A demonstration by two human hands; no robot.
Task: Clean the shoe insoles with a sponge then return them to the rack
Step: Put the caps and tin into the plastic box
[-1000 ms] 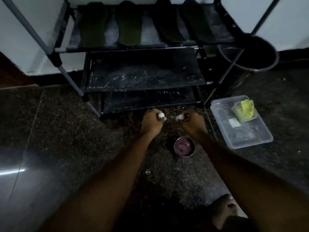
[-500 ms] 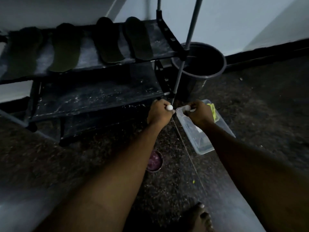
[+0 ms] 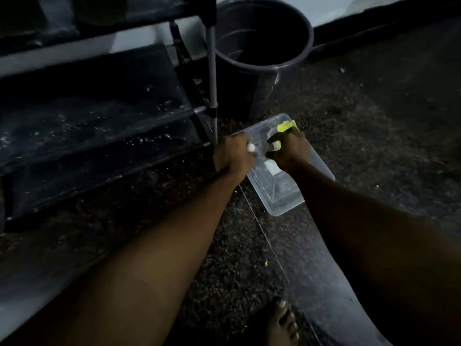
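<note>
A person's bare hands meet over a clear plastic container (image 3: 282,196) on a dark speckled floor (image 3: 374,121). The right hand (image 3: 290,152) has its fingers curled at a yellow-green sponge (image 3: 287,126), which shows just beyond its knuckles in the container's far corner; the dim light hides whether it actually grips it. The left hand (image 3: 233,157), just to the left of the right hand, is curled at the container's left rim, and whether it holds the rim cannot be told. The black shoe rack (image 3: 99,108) stands left of the left hand, its grey pole (image 3: 212,71) rising just beyond that hand. A dark bucket (image 3: 262,61) sits beyond both hands. A bare foot (image 3: 282,323) shows below, between the forearms.
</note>
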